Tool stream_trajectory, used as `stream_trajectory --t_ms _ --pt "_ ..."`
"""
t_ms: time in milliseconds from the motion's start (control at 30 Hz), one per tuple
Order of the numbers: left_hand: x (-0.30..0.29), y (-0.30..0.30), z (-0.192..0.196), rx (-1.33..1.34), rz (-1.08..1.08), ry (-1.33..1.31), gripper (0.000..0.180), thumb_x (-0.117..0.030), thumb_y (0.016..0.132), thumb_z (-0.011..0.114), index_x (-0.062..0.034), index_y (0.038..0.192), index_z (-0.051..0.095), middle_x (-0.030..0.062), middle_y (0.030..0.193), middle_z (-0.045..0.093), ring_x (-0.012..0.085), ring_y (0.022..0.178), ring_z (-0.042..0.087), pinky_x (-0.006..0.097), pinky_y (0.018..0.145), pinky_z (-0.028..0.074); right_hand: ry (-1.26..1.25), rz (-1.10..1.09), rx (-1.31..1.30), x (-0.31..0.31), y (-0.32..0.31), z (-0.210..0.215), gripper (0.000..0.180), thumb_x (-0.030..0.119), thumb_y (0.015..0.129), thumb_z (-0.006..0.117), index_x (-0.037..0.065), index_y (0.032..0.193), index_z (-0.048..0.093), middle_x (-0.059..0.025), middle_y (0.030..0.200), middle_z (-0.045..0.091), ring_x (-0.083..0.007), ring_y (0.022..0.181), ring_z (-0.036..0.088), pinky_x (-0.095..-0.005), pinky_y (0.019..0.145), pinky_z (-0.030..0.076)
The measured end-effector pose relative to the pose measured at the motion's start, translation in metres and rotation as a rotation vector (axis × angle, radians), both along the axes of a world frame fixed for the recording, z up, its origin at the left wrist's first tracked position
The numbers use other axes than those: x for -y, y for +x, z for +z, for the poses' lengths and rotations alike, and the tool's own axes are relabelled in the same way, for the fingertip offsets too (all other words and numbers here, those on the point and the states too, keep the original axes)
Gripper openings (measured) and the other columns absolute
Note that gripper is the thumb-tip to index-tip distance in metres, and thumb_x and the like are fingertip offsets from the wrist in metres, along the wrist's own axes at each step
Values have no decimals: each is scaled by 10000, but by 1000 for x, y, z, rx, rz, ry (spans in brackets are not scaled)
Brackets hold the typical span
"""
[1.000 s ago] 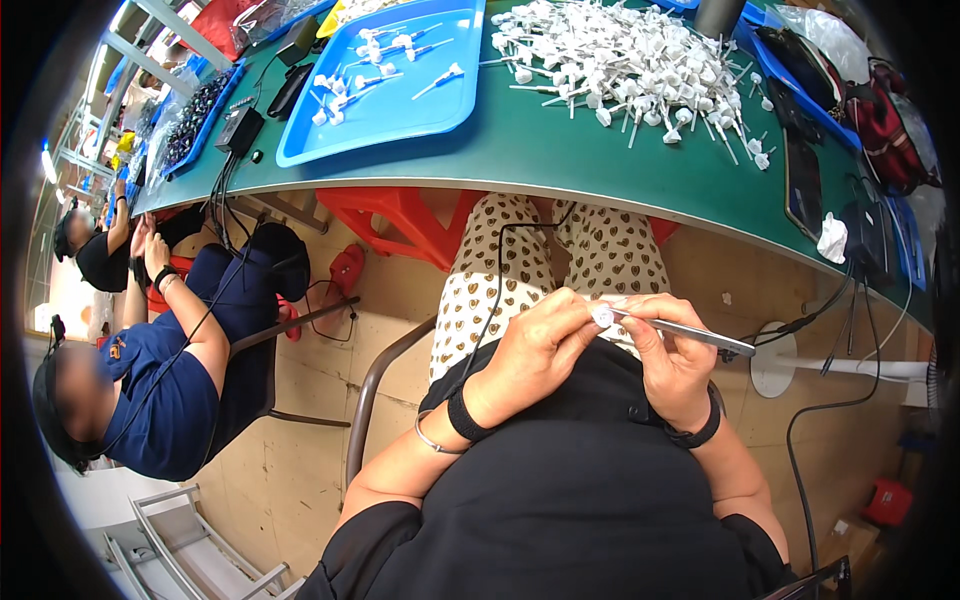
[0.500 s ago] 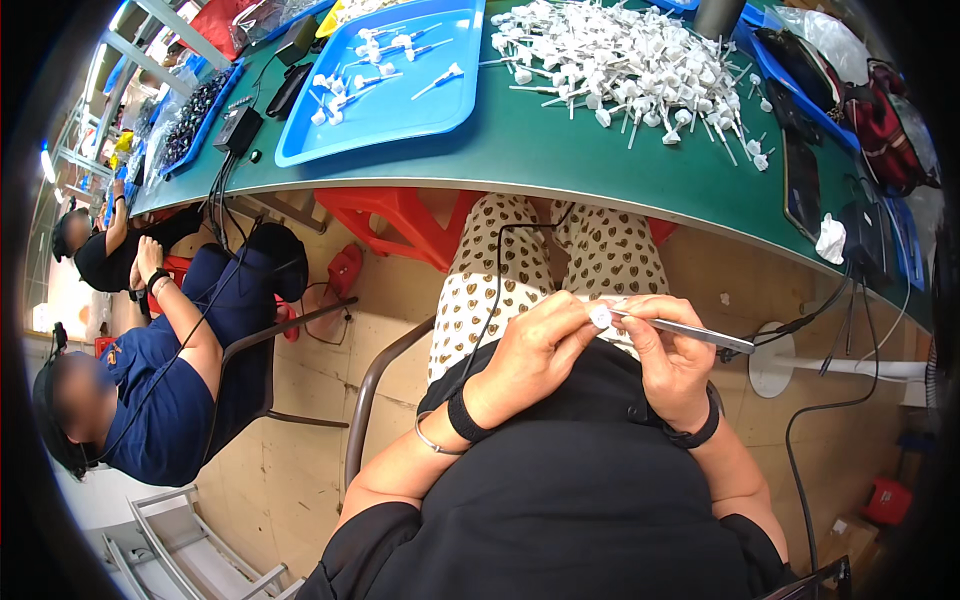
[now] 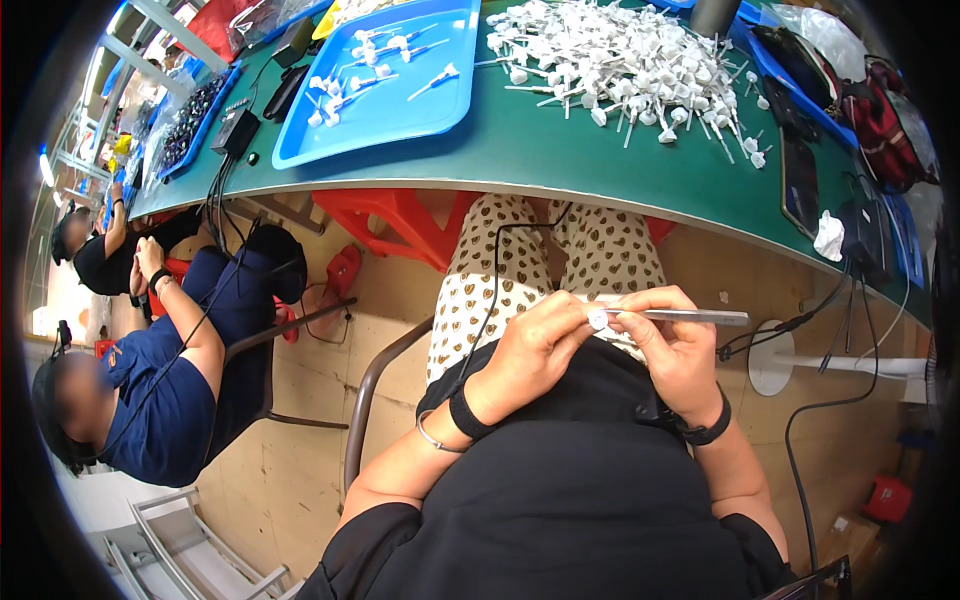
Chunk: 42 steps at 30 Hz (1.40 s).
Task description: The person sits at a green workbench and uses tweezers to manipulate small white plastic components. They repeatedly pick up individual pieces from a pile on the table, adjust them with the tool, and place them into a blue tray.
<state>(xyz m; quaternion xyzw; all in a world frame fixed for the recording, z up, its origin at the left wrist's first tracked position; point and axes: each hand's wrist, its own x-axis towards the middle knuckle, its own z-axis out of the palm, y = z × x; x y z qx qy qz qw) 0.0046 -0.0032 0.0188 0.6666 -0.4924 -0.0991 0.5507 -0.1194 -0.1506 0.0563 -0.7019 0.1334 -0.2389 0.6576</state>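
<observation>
Over my lap, my left hand (image 3: 535, 348) pinches a small white round plastic part (image 3: 598, 319) between thumb and fingertips. My right hand (image 3: 672, 350) is closed around metal tweezers (image 3: 705, 316), whose rear end sticks out to the right. The tips of the tweezers are at the white part, but my fingers hide exactly where they touch. On the green table (image 3: 400, 178) ahead lies a large pile of white plastic parts with thin stems (image 3: 620, 70). Several similar stemmed parts lie spread out in a blue tray (image 3: 400, 122) to its left.
A phone (image 3: 798, 185), crumpled white tissue (image 3: 829, 237) and dark cables (image 3: 850, 290) are at the table's right end. Red stools (image 3: 400, 225) stand beneath the table. A co-worker in a navy shirt (image 3: 165, 400) sits at my left. A chair's armrest (image 3: 375, 385) is beside me.
The tweezers have swung from a downward slant to nearly level, their rear end rising. My right hand has turned slightly with them. My left hand keeps its pinch on the white part.
</observation>
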Motion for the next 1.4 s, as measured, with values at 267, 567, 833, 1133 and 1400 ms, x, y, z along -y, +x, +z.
stream_trajectory --t_ms 267,567,833,1133,1400 --pt "1 1 -2 -85 -8 38 183 29 939 674 0 1114 715 88 851 628 193 690 592 319 622 484 -220 -62 229 1 3 -1 162 -10 906 745 -28 1052 678 -128 1000 739 -215 909 725 -328 785 581" --pt "-1 -1 3 -53 3 22 167 34 918 686 13 1082 706 103 848 623 234 733 603 340 655 493 -452 -12 200 -2 6 -4 172 2 876 766 -8 1027 685 -120 982 743 -263 878 721 -342 770 572" --pt "-2 0 -2 -72 -10 51 173 4 938 686 2 1110 712 90 830 623 213 712 604 327 640 492 -317 -28 127 -4 4 -6 130 15 902 750 -6 1016 691 -116 956 741 -229 857 720 -320 756 573" --pt "-4 -1 -3 -177 -38 69 256 13 916 684 -42 1165 708 98 851 586 271 788 584 372 705 488 -292 -8 126 -2 4 -4 120 10 908 744 -8 1015 693 -113 967 736 -219 872 721 -321 769 578" --pt "-3 -1 1 -156 -45 32 140 -23 978 662 10 1106 707 61 831 609 144 676 597 282 599 489 -379 22 148 0 4 -2 133 2 893 751 -5 1013 693 -121 965 729 -256 884 717 -333 770 574"
